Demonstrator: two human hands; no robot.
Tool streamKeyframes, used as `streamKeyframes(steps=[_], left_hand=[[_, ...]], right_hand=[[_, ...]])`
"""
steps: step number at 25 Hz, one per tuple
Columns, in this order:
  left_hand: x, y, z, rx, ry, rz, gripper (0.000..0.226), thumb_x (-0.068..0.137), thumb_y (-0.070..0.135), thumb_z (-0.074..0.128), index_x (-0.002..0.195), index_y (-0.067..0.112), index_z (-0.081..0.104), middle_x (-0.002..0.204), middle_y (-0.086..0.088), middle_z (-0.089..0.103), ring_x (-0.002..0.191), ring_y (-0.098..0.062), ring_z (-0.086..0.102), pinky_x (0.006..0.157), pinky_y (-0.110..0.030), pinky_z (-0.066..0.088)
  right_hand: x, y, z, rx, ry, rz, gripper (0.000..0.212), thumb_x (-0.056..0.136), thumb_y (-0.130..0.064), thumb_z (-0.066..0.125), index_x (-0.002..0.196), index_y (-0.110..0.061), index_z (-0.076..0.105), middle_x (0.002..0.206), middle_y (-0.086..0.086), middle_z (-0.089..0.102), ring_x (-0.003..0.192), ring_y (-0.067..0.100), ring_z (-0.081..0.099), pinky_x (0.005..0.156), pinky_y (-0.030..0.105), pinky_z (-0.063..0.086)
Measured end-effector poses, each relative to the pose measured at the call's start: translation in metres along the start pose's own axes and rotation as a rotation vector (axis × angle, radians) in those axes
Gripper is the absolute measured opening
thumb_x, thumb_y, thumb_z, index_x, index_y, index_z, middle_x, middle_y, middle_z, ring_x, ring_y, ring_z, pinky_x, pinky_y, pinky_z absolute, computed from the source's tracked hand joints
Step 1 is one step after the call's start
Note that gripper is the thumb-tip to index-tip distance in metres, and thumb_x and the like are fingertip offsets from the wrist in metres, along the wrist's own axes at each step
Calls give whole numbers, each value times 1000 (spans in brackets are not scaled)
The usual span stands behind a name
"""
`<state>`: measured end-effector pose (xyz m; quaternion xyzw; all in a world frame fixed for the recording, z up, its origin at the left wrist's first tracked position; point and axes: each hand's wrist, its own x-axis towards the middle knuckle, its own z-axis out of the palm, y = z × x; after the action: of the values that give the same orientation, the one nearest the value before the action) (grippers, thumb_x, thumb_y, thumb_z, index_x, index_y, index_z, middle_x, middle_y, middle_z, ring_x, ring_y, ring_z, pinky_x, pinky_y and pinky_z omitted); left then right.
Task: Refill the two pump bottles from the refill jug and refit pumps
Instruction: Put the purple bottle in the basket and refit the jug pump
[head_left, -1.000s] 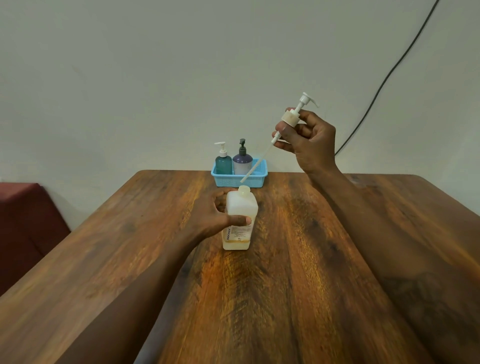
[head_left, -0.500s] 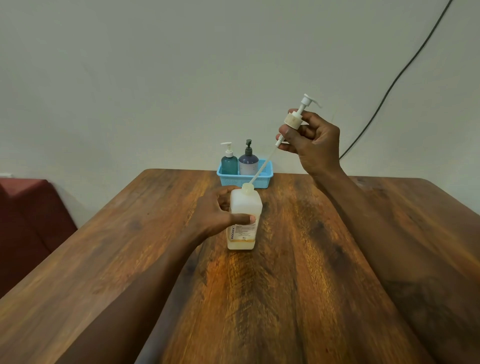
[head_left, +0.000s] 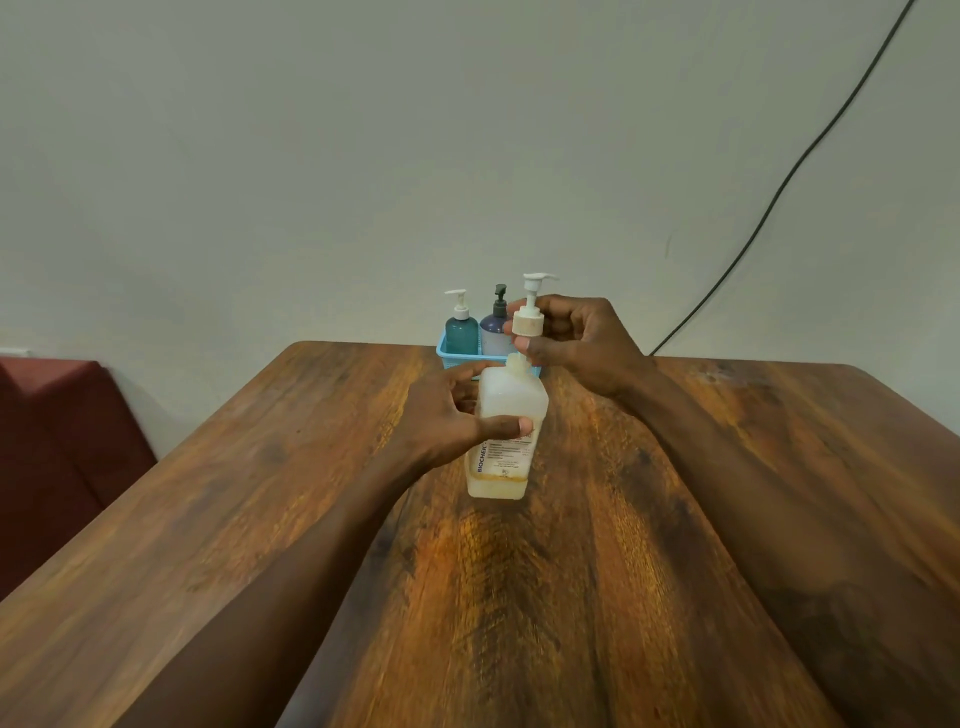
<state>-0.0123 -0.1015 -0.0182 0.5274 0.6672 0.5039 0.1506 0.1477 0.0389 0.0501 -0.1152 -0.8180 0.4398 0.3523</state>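
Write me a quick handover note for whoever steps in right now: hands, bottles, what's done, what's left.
Left hand: grips the white bottle, which stands upright on the table.
Right hand: pinches the pump by its collar, just above the bottle's neck; collar not yet seated.
Teal bottle and purple bottle stand in the blue basket at the table's far edge, pumps on.
Done: pump lined up over the neck.
Left: lower it and screw it down. Whether the basket bottles have been refilled cannot be told.

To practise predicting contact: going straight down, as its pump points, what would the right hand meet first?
Likely the BIOCHEK bottle's neck, just below the pump the right hand pinches; depth unclear.
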Motion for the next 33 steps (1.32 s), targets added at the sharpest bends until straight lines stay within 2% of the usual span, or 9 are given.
streamKeyframes(steps=[5, 9, 11, 14, 17, 20, 25, 28, 33], left_hand=[[-3, 7, 3, -35, 21, 47, 65, 71, 47, 94, 128, 38, 65, 113, 13, 78, 100, -1, 75, 85, -28, 64], [-4, 11, 3, -16, 17, 74, 62, 72, 48, 93, 127, 40, 65, 113, 13, 77, 99, -2, 75, 85, -29, 65], [-4, 12, 3, -7, 26, 92, 62, 70, 52, 93, 124, 41, 66, 110, 14, 78, 97, -2, 76, 83, -31, 65], [-4, 12, 6, -3, 59, 97, 70, 64, 62, 91, 126, 38, 69, 112, 14, 78, 100, -5, 76, 84, -35, 66], [-6, 12, 10, 37, 64, 129, 71, 63, 71, 85, 126, 46, 63, 115, 16, 77, 101, -4, 75, 85, -34, 66], [-7, 15, 9, 129, 65, 184, 75, 65, 76, 79, 130, 47, 59, 114, 17, 75, 99, -2, 74, 83, -30, 65], [-7, 12, 8, 128, 57, 184, 78, 67, 73, 81, 134, 38, 63, 114, 14, 77, 100, -3, 74, 84, -33, 65], [-5, 11, 9, 111, 38, 178, 77, 68, 71, 82, 133, 31, 68, 111, 12, 78, 98, -4, 75, 82, -36, 66], [-4, 8, 16, 205, 97, 170, 79, 66, 77, 78, 129, 31, 68, 111, 12, 77, 94, -3, 74, 78, -35, 66]], right_hand=[[-6, 2, -4, 67, -202, 66, 40, 94, -14, 71, 133, -13, 65, 132, -1, 68, 123, 13, 64, 99, 36, 56], [-10, 2, -3, 148, -202, 93, 33, 105, -19, 53, 137, -20, 62, 137, -8, 65, 128, 8, 60, 101, 31, 54], [-12, 2, -3, 119, -158, 76, 31, 103, -18, 57, 132, -13, 67, 132, -6, 69, 124, 9, 63, 100, 30, 54], [-18, -3, 2, 54, 19, 61, 27, 90, -21, 76, 117, -16, 74, 107, -13, 76, 101, 2, 72, 82, 21, 58], [-19, -4, 4, -79, 174, 18, 38, 70, -31, 92, 103, -16, 78, 94, -10, 78, 85, 4, 75, 71, 21, 60], [-19, -5, 2, -203, 165, -8, 37, 63, -38, 94, 92, -25, 77, 88, -11, 77, 79, 7, 73, 69, 20, 60], [-20, -5, -9, 52, -46, 78, 35, 85, -13, 81, 119, -9, 73, 108, 2, 78, 101, 14, 74, 86, 28, 60], [-17, -5, -15, 56, -115, 145, 39, 86, -12, 79, 123, -6, 70, 113, 3, 76, 106, 13, 73, 86, 25, 59], [-24, -4, -4, -131, 94, 122, 36, 64, -26, 96, 92, -13, 76, 87, -4, 78, 77, 4, 74, 65, 14, 56]])
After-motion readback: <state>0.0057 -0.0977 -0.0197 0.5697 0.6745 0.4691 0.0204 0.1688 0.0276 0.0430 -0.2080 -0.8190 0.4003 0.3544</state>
